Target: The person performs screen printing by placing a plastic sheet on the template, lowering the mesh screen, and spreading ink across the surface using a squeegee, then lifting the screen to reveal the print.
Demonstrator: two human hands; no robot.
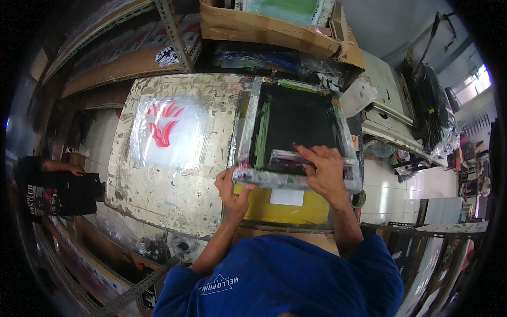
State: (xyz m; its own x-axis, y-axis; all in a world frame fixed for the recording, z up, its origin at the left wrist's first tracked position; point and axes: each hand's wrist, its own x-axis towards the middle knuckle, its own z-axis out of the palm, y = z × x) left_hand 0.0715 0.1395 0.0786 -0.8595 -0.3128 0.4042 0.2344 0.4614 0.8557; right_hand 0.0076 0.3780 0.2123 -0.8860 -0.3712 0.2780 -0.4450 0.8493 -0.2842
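A screen-printing frame [247, 127] with dark mesh and paint-smeared edges lies tilted over a yellow base [260, 207]. My left hand [234, 191] grips its near left corner, thumb underneath. In my right hand [326, 171] is a squeegee [285, 157], resting across the near end of the mesh; red ink stains the fingers. Below the frame's near edge, part of a white sheet [287, 197] shows on the yellow base; the rest of it is hidden. To the left, a clear plastic-covered sheet [185, 140] with red flame-like marks lies on the worn table [211, 203].
Behind the table stands a cardboard box [264, 29]. Metal shelving [174, 31] with stacked packets rises at the far left. Another person [58, 182] in black is at the left. A machine [388, 108] with plastic-wrapped parts stands at the right.
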